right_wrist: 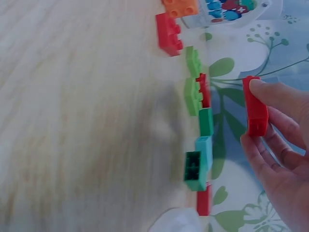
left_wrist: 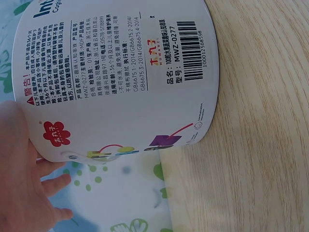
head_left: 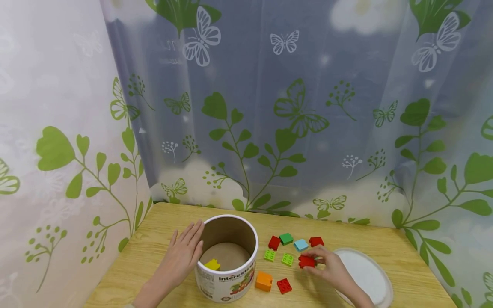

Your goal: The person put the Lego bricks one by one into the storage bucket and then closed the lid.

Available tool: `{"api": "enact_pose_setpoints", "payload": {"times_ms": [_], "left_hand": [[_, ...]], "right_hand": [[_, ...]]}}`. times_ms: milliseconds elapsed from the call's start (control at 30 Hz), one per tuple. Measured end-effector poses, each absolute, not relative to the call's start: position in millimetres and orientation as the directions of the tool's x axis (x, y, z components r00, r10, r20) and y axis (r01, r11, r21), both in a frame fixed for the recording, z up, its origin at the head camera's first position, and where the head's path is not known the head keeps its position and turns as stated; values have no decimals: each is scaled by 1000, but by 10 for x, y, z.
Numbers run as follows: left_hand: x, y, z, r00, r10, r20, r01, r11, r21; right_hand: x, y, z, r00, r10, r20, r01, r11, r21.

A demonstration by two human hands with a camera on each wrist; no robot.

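My left hand [head_left: 179,256] rests against the rim of a white round bucket [head_left: 225,285], fingers extended. A yellow toy brick [head_left: 212,264] lies inside the bucket. In the left wrist view the bucket's printed side fills much of the picture. My right hand [head_left: 327,269] pinches a red toy brick [right_wrist: 257,108] between thumb and fingers, raised above the tabletop in the right wrist view. Around it lie a blue brick [head_left: 301,244], a dark green brick [head_left: 286,238], two light green bricks [head_left: 287,259], an orange brick [head_left: 264,282] and other red bricks [head_left: 284,286].
A white plate [head_left: 363,273] lies right of the bricks, partly behind my right forearm. Another green brick [right_wrist: 195,171] shows in the right wrist view. The wooden table [head_left: 161,218] meets patterned curtains [head_left: 250,171] at the back and sides.
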State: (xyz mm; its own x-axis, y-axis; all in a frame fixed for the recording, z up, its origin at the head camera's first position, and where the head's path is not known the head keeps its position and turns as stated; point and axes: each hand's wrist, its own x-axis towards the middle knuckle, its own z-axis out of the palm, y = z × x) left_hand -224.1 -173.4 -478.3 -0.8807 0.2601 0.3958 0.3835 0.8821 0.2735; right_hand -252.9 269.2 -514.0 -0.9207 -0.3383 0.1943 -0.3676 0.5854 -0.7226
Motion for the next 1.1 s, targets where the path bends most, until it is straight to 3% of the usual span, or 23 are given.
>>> {"api": "enact_pose_setpoints", "payload": {"times_ms": [633, 1100], "left_hand": [[-2217, -1731, -4762, -884, 258, 390, 387, 873, 298], [-2230, -1728, -4769, -886, 254, 388, 379, 879, 290]], "right_hand": [[-2562, 2459, -4767, -947, -198, 253, -320, 657, -682], [-2681, 2218, -4536, -923, -240, 301, -382, 661, -646]]}}
